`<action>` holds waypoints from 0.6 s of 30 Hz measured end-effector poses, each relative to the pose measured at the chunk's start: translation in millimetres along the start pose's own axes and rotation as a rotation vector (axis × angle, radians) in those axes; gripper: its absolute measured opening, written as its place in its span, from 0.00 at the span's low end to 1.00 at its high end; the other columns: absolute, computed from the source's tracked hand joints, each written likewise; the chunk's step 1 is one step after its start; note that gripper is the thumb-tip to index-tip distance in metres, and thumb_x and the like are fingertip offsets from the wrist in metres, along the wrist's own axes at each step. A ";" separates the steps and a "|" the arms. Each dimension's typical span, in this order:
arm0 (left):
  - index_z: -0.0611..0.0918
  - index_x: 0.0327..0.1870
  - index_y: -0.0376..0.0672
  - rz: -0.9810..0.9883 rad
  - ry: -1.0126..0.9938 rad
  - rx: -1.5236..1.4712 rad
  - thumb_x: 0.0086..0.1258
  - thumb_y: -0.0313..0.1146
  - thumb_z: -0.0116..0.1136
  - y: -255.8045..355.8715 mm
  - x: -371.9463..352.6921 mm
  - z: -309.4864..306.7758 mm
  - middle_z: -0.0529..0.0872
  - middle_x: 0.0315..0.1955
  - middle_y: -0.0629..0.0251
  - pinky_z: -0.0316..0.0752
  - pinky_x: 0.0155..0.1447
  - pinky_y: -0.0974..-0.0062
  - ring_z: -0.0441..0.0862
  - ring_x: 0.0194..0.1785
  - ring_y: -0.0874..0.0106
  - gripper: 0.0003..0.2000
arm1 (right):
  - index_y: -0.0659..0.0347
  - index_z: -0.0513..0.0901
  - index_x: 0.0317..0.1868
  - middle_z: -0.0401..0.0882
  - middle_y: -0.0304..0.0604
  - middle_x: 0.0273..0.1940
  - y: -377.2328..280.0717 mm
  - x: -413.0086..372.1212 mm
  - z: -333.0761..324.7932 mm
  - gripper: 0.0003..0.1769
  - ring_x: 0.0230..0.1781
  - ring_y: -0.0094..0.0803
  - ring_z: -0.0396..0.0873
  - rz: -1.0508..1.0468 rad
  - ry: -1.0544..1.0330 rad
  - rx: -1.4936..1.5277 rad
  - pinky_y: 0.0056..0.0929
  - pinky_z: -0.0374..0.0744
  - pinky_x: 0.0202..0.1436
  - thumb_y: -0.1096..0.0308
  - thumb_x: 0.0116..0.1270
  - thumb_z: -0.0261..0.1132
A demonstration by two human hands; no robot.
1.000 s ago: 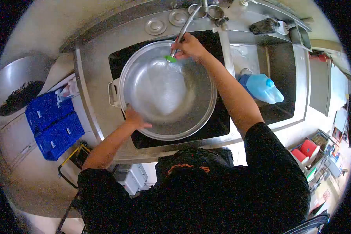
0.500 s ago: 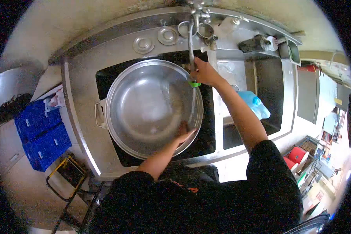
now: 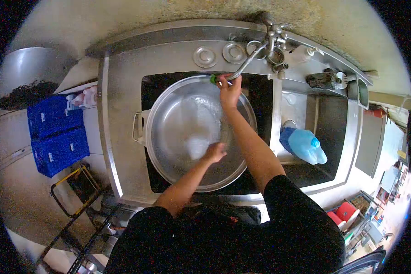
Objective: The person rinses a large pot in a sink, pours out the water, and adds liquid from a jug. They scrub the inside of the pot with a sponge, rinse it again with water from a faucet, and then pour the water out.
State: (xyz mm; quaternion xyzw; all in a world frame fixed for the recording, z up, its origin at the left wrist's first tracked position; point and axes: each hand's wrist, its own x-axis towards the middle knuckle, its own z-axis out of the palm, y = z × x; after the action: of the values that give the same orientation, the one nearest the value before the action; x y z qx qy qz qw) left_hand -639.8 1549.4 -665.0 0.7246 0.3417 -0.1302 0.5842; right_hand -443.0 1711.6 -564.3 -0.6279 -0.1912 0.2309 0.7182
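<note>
A large round metal pan (image 3: 178, 132) with a side handle rests over the left sink basin. Above its upper right rim, my right hand (image 3: 230, 89) is closed round the end of the metal faucet spout (image 3: 247, 63), beside a green piece (image 3: 213, 79) at its tip. Water runs from there into the pan. My left hand (image 3: 216, 152) is over the lower right inside of the pan, blurred by motion, so its fingers cannot be made out.
Two round metal lids (image 3: 205, 57) lie behind the pan. A light blue plastic jug (image 3: 306, 145) stands at the right basin (image 3: 329, 132). Blue crates (image 3: 59, 153) are on the left, near a yellow-edged cart frame (image 3: 55, 194). A white bottle (image 3: 301, 54) stands near the faucet.
My right hand has swung the spout leftward across the pan's upper rim. My left hand has moved inward from the right inner wall. The camera view has shifted.
</note>
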 end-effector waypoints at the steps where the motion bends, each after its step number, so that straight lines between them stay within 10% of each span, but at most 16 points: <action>1: 0.78 0.56 0.38 -0.041 -0.011 0.045 0.62 0.45 0.62 14.6 -10.5 -38.5 0.83 0.50 0.48 0.75 0.58 0.60 0.80 0.54 0.52 0.25 | 0.57 0.68 0.47 0.77 0.39 0.40 -5.7 -0.9 11.9 0.14 0.38 0.29 0.81 0.039 -0.001 0.115 0.29 0.83 0.40 0.78 0.66 0.62; 9: 0.83 0.44 0.40 -0.043 0.371 0.362 0.65 0.39 0.57 -2.3 -12.2 -212.8 0.84 0.40 0.45 0.75 0.53 0.56 0.81 0.48 0.49 0.13 | 0.56 0.69 0.47 0.76 0.40 0.41 -55.3 -2.1 -14.0 0.15 0.40 0.31 0.80 0.422 -0.236 0.116 0.35 0.86 0.41 0.76 0.64 0.65; 18: 0.83 0.36 0.39 0.352 0.589 0.356 0.56 0.32 0.62 -42.5 49.5 -150.2 0.86 0.33 0.54 0.78 0.47 0.61 0.83 0.40 0.55 0.09 | 0.60 0.72 0.44 0.79 0.41 0.35 -8.7 2.0 -34.2 0.11 0.36 0.28 0.81 -0.076 -0.030 -0.377 0.27 0.81 0.37 0.80 0.64 0.63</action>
State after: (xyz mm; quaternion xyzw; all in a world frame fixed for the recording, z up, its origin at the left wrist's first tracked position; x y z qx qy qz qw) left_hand -662.7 1710.4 -683.7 0.8687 0.3374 0.1285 0.3392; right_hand -421.3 1684.0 -560.4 -0.7403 -0.2655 0.1730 0.5930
